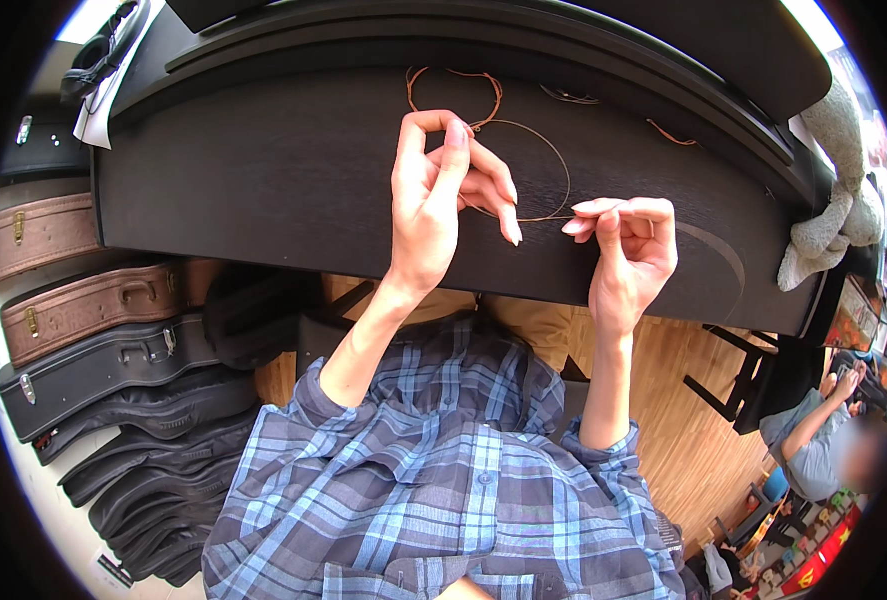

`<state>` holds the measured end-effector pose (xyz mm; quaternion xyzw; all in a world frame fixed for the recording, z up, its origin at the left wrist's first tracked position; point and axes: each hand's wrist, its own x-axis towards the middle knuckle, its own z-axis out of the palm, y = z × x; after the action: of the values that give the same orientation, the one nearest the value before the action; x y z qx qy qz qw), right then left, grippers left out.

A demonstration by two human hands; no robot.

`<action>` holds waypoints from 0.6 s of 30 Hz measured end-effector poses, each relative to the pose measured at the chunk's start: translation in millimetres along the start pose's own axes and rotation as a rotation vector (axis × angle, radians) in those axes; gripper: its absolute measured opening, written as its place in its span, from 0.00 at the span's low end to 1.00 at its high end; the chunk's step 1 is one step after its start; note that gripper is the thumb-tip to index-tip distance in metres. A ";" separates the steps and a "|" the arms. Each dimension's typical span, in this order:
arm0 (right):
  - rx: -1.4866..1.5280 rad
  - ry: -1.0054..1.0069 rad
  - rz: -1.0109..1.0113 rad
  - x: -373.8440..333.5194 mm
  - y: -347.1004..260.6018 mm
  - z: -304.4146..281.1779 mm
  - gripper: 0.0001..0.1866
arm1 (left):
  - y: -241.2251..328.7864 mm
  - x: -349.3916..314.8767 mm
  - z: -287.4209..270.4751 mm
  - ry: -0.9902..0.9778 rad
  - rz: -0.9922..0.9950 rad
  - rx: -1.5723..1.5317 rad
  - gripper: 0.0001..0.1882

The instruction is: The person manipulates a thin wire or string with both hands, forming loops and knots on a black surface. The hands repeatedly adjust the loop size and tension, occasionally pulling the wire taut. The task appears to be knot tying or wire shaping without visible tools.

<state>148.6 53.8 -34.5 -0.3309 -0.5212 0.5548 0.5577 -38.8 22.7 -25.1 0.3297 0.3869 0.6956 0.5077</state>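
A thin brass-coloured guitar string (567,170) arcs in a loop between my two hands, above a black surface. My left hand (431,195) pinches it between thumb and bent index finger, with the other fingers loosely curled toward the right. Further right, my right hand (631,250) has thumb and fingertips together on the string's lower stretch. Just beyond my left hand lies a coiled copper-coloured string (499,92), partly hidden by that hand. Whether the two strings are joined cannot be made out.
The black surface (263,180) has a raised ledge behind. Small wire pieces (671,133) lie toward the back, beside a silvery coil (569,97). A grey plush toy (823,235) hangs at right. Instrument cases (113,350) are stacked left. Another person (813,440) sits far right.
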 end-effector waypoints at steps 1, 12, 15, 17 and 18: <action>0.041 -0.039 -0.042 -0.3 1.7 -1.8 0.07 | -0.1 -0.2 0.4 -0.001 -0.004 0.013 0.11; -0.178 -0.300 -0.108 13.5 -5.3 -6.3 0.10 | -3.0 -4.5 4.3 -0.006 -0.014 0.159 0.14; -0.187 -0.307 0.093 13.3 -12.7 -6.5 0.10 | -2.7 -4.5 3.7 -0.041 -0.029 0.163 0.14; -0.132 -0.306 0.098 14.7 -12.4 -7.3 0.10 | -2.9 -4.9 3.9 -0.061 -0.036 0.165 0.13; -0.095 -0.307 0.095 15.2 -11.4 -7.8 0.10 | -3.4 -5.9 4.8 -0.064 -0.039 0.166 0.13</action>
<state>156.7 68.2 -22.2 -0.2924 -0.6096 0.5993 0.4286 -31.6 18.6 -26.2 0.3854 0.4331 0.6402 0.5041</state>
